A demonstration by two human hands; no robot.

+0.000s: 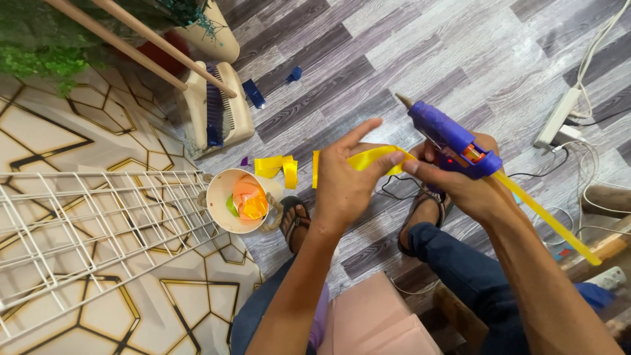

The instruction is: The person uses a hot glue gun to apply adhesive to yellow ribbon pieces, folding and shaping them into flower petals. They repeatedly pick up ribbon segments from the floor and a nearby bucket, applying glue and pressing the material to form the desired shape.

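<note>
Left hand (342,181) pinching one long yellow ribbon (374,158) at chest height, over the grey floor (394,52). Right hand (463,187) gripping one blue glue gun (450,138), thumb on the ribbon too. Three yellow scraps (282,167) beside one cream bowl (223,217). One white power strip (557,118) far right.

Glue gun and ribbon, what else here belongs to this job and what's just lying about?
In use: left hand, right hand, blue glue gun, yellow ribbon, cut yellow pieces, bowl of petals.
Lying about: brush, wire rack, power strip.
</note>
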